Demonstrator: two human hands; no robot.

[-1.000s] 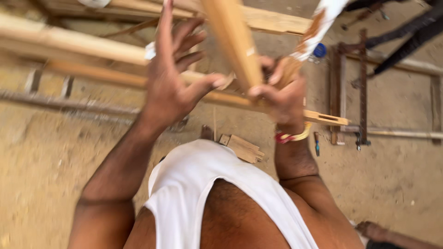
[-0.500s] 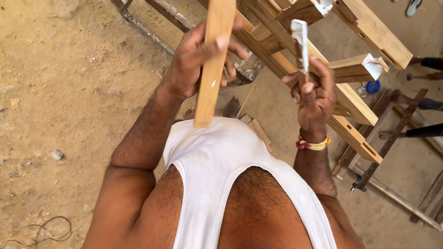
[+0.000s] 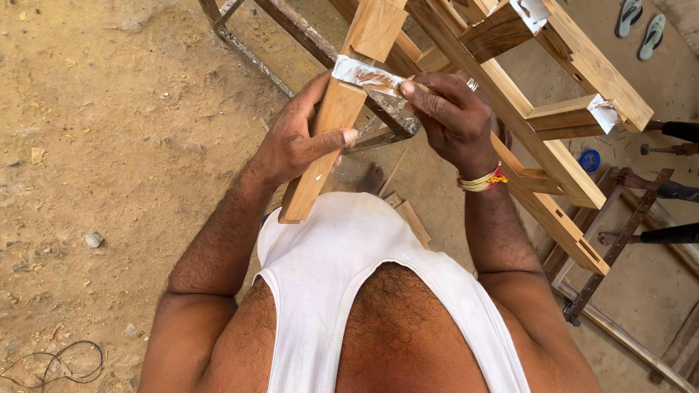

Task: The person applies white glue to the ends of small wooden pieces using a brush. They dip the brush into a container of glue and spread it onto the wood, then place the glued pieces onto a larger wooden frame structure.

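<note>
wooden frame (image 3: 561,145) lies tilted over the sandy floor (image 3: 109,145), its joints smeared white | wood strip (image 3: 331,124) stands slanted before my chest, left hand (image 3: 295,142) closed round its middle to steady it | right hand (image 3: 451,116) pinches a white-coated stick (image 3: 368,74) flat against the strip's notched upper end

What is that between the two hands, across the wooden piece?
In the head view, a white-coated stick, pressed by the right hand, lies across the wooden piece that the left hand grips.
</note>
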